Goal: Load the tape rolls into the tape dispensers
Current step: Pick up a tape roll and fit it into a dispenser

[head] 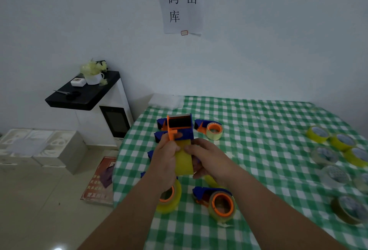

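Observation:
I hold a blue and orange tape dispenser (182, 129) above the table, with a yellow tape roll (184, 163) at its near end. My left hand (166, 156) grips the dispenser and the roll's left side. My right hand (207, 157) grips the roll's right side, its fingers pressing the top edge of the tape. A dispenser with a roll in it (218, 202) lies near me. Another loaded dispenser (210, 128) lies farther back. Several loose tape rolls (338, 142) sit at the right.
The table has a green checked cloth (258, 150). More blue dispensers (161, 124) lie behind my hands, and a roll (169, 198) shows under my left wrist. A black shelf (83, 94) with a cup and scissors stands left, with white boxes (39, 146) on the floor.

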